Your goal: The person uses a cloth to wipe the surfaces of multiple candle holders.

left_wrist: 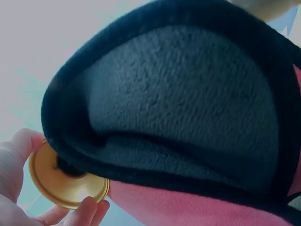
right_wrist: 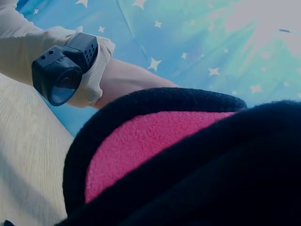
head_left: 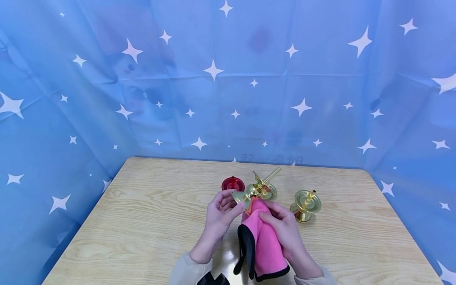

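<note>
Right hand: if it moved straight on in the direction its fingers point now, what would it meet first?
Probably the brass candle holder held up by the left hand. The right hand presses the pink cloth toward it, fingers pointing up-left. Depth is unclear.

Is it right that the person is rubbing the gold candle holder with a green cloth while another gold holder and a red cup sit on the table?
Not quite. The cloth is pink with a black edge, not green, as the head view shows. The rest holds: the right hand presses it on the gold candle holder held by the left hand, and another gold holder and a red cup sit on the table.
</note>
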### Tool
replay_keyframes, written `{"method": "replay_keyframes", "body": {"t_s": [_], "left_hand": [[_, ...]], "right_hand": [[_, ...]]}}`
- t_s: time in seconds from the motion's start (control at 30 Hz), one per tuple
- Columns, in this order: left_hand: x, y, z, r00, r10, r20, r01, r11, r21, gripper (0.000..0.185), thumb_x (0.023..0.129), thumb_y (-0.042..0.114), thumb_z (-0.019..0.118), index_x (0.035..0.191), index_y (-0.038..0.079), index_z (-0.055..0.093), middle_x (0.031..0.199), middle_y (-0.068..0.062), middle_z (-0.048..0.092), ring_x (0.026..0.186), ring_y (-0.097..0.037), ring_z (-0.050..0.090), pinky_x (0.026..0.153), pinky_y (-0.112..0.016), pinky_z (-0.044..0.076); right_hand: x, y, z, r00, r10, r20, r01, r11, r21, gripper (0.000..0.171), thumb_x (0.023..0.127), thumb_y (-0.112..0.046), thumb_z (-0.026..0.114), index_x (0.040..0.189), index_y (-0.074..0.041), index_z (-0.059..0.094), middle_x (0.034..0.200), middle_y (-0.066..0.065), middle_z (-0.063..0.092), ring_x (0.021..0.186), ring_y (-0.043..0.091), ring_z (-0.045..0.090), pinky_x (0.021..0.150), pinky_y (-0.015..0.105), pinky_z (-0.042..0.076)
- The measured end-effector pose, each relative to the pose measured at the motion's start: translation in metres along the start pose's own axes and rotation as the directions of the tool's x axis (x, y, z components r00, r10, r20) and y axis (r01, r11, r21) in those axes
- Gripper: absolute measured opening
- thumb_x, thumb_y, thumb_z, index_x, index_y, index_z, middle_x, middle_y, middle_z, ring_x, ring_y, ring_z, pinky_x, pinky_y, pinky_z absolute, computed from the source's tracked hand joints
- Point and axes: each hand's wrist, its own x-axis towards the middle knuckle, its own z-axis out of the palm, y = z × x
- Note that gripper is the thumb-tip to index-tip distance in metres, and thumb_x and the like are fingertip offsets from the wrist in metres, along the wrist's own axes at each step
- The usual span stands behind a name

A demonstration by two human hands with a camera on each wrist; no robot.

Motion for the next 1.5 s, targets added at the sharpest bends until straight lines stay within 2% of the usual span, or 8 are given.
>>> {"method": "replay_keyframes", "body": {"t_s": [0.3, 0.5, 0.73, 0.97, 1.17, 1.27, 1.4, 1.5], "left_hand": [[0.001, -0.001, -0.001, 0.999, 0.036, 0.015, -0.035, 0.998, -0.047, 0.047, 0.074, -0.008, 0.067, 0.116, -0.012, 0.046, 0.098, -0.007, 0.059, 0.088, -0.015, 0.058, 0.079, -0.024, 0.048], [0.001, 0.002, -0.004, 0.998, 0.051, 0.031, -0.051, 0.999, -0.016, 0.058, 0.071, -0.009, 0.065, 0.125, -0.010, 0.043, 0.109, -0.014, 0.054, 0.095, -0.015, 0.056, 0.082, -0.026, 0.049], [0.001, 0.005, -0.009, 0.994, 0.040, 0.101, -0.042, 0.999, 0.023, 0.063, 0.067, -0.012, 0.061, 0.128, -0.011, 0.045, 0.122, -0.025, 0.048, 0.105, -0.020, 0.056, 0.087, -0.027, 0.048], [0.002, 0.008, -0.011, 0.994, 0.028, 0.106, -0.045, 0.985, 0.166, 0.046, 0.065, -0.012, 0.066, 0.111, -0.006, 0.060, 0.110, -0.015, 0.051, 0.091, -0.019, 0.056, 0.075, -0.026, 0.052], [0.004, 0.003, -0.018, 0.998, 0.005, 0.070, -0.020, 0.977, 0.213, 0.036, 0.067, -0.008, 0.071, 0.101, -0.004, 0.062, 0.100, -0.007, 0.057, 0.083, -0.014, 0.055, 0.061, -0.022, 0.049], [0.005, -0.001, -0.023, 0.998, 0.002, 0.064, -0.012, 0.988, 0.154, 0.032, 0.067, -0.009, 0.070, 0.098, -0.007, 0.061, 0.100, -0.007, 0.059, 0.090, -0.015, 0.056, 0.070, -0.022, 0.050], [0.007, -0.007, -0.032, 1.000, -0.011, 0.020, 0.010, 0.998, 0.060, 0.040, 0.067, -0.012, 0.068, 0.105, -0.012, 0.057, 0.098, -0.005, 0.062, 0.092, -0.016, 0.060, 0.080, -0.025, 0.049], [0.007, -0.012, -0.039, 0.999, -0.020, -0.032, 0.023, 0.997, 0.075, 0.050, 0.068, -0.012, 0.070, 0.115, -0.010, 0.055, 0.096, -0.006, 0.064, 0.087, -0.016, 0.063, 0.077, -0.026, 0.051]], "right_hand": [[-0.006, -0.004, -0.001, 0.998, -0.055, 0.003, 0.055, 0.997, -0.060, 0.036, 0.081, 0.003, 0.064, 0.115, 0.012, 0.059, 0.091, 0.004, 0.064, 0.081, 0.012, 0.059, 0.070, 0.023, 0.050], [-0.010, -0.004, -0.001, 0.990, -0.132, 0.053, 0.136, 0.988, -0.080, 0.032, 0.081, 0.005, 0.063, 0.112, 0.014, 0.060, 0.091, 0.003, 0.066, 0.082, 0.011, 0.059, 0.069, 0.023, 0.050], [-0.013, -0.004, 0.000, 0.963, -0.253, 0.096, 0.264, 0.955, -0.133, 0.029, 0.080, 0.005, 0.064, 0.108, 0.013, 0.062, 0.096, 0.001, 0.067, 0.088, 0.011, 0.060, 0.074, 0.021, 0.049], [-0.012, -0.005, 0.001, 0.953, -0.280, 0.117, 0.299, 0.931, -0.211, 0.027, 0.077, 0.008, 0.065, 0.104, 0.008, 0.066, 0.094, 0.008, 0.067, 0.080, 0.007, 0.060, 0.065, 0.023, 0.052], [-0.013, -0.004, 0.002, 0.944, -0.288, 0.160, 0.321, 0.914, -0.250, 0.028, 0.076, 0.007, 0.067, 0.104, 0.006, 0.067, 0.085, 0.002, 0.066, 0.071, 0.005, 0.056, 0.057, 0.023, 0.049], [-0.013, -0.004, 0.001, 0.940, -0.280, 0.195, 0.318, 0.926, -0.203, 0.028, 0.078, 0.006, 0.065, 0.107, 0.008, 0.065, 0.090, -0.002, 0.067, 0.076, 0.005, 0.058, 0.061, 0.023, 0.050], [-0.013, -0.004, -0.005, 0.924, -0.306, 0.229, 0.331, 0.940, -0.079, 0.028, 0.082, 0.007, 0.062, 0.110, 0.009, 0.062, 0.100, -0.003, 0.067, 0.088, 0.007, 0.060, 0.071, 0.022, 0.051], [-0.013, -0.005, -0.011, 0.917, -0.333, 0.220, 0.347, 0.938, -0.025, 0.026, 0.084, 0.007, 0.060, 0.110, 0.004, 0.063, 0.101, -0.003, 0.067, 0.091, 0.008, 0.059, 0.074, 0.021, 0.050]]}}
